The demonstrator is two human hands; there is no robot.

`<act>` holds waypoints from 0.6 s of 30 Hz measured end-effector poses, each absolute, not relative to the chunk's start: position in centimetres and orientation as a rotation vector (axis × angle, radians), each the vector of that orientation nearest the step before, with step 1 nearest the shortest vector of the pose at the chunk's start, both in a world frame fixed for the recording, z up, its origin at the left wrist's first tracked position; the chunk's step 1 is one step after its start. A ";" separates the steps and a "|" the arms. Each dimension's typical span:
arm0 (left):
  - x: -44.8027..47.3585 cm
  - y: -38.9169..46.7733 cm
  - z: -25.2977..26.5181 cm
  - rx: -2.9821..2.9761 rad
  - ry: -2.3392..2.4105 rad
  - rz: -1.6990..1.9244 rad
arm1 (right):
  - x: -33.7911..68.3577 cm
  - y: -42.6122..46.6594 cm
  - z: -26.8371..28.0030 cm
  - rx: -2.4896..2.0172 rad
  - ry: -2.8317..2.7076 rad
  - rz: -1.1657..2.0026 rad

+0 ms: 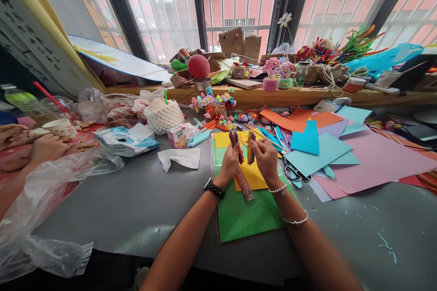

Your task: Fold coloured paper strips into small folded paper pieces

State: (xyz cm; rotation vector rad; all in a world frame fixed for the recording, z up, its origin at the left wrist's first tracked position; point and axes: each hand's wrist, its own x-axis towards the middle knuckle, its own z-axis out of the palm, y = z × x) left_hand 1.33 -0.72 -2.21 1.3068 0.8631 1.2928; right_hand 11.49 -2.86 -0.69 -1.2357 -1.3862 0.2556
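My left hand (231,163) is closed around a thin stack of coloured paper strips (234,138), dark purple at the edges. Just beside it, my right hand (266,160) pinches a second stack of paper pieces (251,149) with a yellow face. A small gap separates the two stacks. Below my left hand slants a pink patterned ruler (244,184); I cannot tell whether the fingers touch it. Yellow paper (260,173) lies under the hands, on top of a green sheet pack (251,218). Black-handled scissors (292,173) rest right of my right hand.
Coloured paper sheets (382,159) spread across the right of the grey table (136,204). Leftward are a wipes pack (124,141), a tissue (180,158), a small pink box (177,136) and a netted coconut (164,116). Another person's hands (48,148) are at far left. Crafts crowd the windowsill (246,95).
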 end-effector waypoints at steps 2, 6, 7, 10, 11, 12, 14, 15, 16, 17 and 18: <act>1.3 -0.7 -2.2 1.356 0.908 1.326 | 11.4 -2.8 -0.7 -1.233 -1.383 0.257; 1.4 -1.0 -2.0 1.417 0.989 1.326 | 11.2 -2.8 -0.8 -1.205 -1.382 0.261; 1.4 -1.2 -1.9 1.444 1.020 1.316 | 11.1 -2.8 -0.7 -1.199 -1.382 0.261; 1.4 -1.5 -1.9 1.573 1.117 1.295 | 10.9 -3.0 -0.7 -1.202 -1.377 0.247; 1.4 -1.6 -1.9 1.619 1.142 1.292 | 10.8 -3.0 -0.7 -1.206 -1.375 0.239; 1.4 -1.7 -1.9 1.659 1.161 1.291 | 10.8 -3.0 -0.8 -1.209 -1.374 0.231; 1.4 -1.8 -2.0 1.711 1.180 1.290 | 10.7 -3.0 -0.8 -1.210 -1.371 0.223; 1.4 -1.8 -2.1 1.724 1.183 1.292 | 10.7 -3.0 -0.9 -1.208 -1.370 0.221; 1.4 -1.8 -2.1 1.731 1.182 1.295 | 10.7 -2.9 -0.9 -1.206 -1.365 0.220; 1.4 -1.7 -2.2 1.736 1.178 1.301 | 10.7 -2.9 -0.9 -1.204 -1.361 0.218; 1.4 -1.7 -2.2 1.736 1.176 1.309 | 10.7 -2.9 -1.0 -1.202 -1.358 0.215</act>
